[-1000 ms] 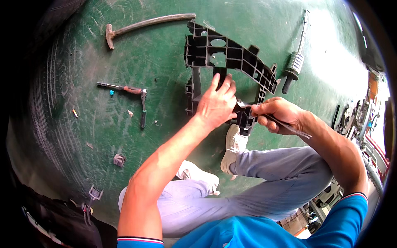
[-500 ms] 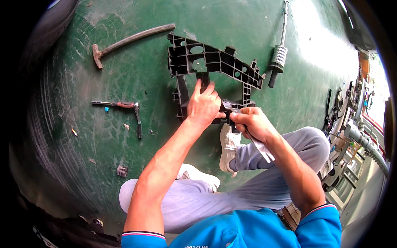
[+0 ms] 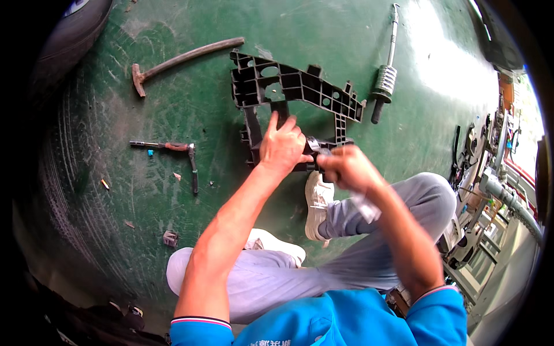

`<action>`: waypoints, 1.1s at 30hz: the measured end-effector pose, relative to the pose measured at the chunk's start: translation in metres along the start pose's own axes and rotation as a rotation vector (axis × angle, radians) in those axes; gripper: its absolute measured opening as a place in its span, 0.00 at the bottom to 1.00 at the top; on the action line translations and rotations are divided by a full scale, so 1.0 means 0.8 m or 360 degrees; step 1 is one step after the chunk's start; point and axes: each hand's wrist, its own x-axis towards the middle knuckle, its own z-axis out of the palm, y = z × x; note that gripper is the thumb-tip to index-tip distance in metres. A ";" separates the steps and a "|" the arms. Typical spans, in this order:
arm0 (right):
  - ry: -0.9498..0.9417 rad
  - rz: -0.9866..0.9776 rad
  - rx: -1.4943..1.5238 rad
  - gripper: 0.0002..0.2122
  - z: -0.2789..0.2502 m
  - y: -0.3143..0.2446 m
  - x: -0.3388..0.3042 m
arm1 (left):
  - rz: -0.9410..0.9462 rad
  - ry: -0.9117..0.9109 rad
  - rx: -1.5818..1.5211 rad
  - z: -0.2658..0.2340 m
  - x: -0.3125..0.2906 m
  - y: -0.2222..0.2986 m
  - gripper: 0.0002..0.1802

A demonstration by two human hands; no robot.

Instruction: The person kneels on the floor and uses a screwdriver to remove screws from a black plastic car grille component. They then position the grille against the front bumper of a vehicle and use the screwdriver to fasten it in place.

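Note:
A black ribbed plastic bracket lies on the green floor in front of me. My left hand rests on its middle strut, fingers stretched forward and thumb toward the right, holding it down. My right hand is closed around a flat silver metal tool, blurred by motion. The tool's front end is at the bracket's near bar, just right of my left thumb. The middle of the tool is hidden in my fist, and its exact kind is unclear.
A wooden-handled hammer and a ratchet wrench lie to the left. A slide hammer-like rod with a coiled section lies at the far right. Small debris dots the floor near a grey block. A tire stands far left.
My right hand and the tool have swung slightly and are now blurred. The bracket has shifted a little to the left in view; my left hand stays on it.

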 end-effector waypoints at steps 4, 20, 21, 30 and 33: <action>-0.0309 -0.0038 -0.1349 0.16 -0.044 -0.075 0.019 | 0.0086 0.0094 -0.0029 0.006 0.006 0.000 0.31; -0.0290 -0.0955 -0.2421 0.11 -0.131 -0.087 0.052 | 0.0119 0.0014 0.0022 -0.006 0.003 -0.002 0.34; -0.0294 -0.1038 -0.2416 0.11 -0.131 -0.082 0.058 | 0.0110 0.0001 0.0035 -0.007 0.004 0.000 0.34; -0.0267 -0.1391 -0.2488 0.07 -0.127 -0.074 0.076 | 0.0101 -0.0071 0.0072 -0.010 0.008 0.001 0.34; -0.0288 -0.1589 -0.2440 0.06 -0.115 -0.070 0.085 | 0.0081 -0.0057 0.0038 -0.009 0.010 0.004 0.32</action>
